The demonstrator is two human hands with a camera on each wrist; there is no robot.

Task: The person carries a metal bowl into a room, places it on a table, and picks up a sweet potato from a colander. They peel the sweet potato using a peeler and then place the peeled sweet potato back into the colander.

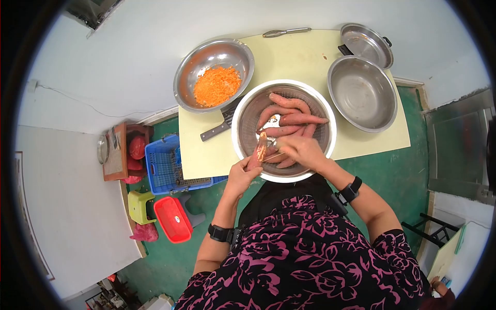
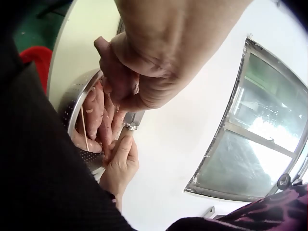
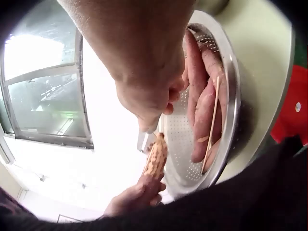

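Observation:
The left hand [image 1: 240,177] grips the lower end of a sweet potato [image 1: 257,156] above the near left rim of a perforated steel colander [image 1: 330,113]. Orange flesh shows on the partly peeled sweet potato [image 3: 157,156] in the right wrist view. Curled round the handle of a metal-ended tool, the right hand [image 1: 301,151] is close to its upper end; the same hand [image 2: 120,166] shows in the left wrist view. Several unpeeled sweet potatoes [image 1: 304,119] lie in the colander. A thin wooden stick [image 3: 211,122] rests across some of them.
A steel bowl of orange shreds [image 1: 217,87] stands at the table's back left, with a knife [image 1: 215,132] near it. At the right are an empty steel bowl [image 1: 361,93] and a lidded-looking pan [image 1: 367,45]. A whisk-like tool [image 1: 287,32] lies at the back edge.

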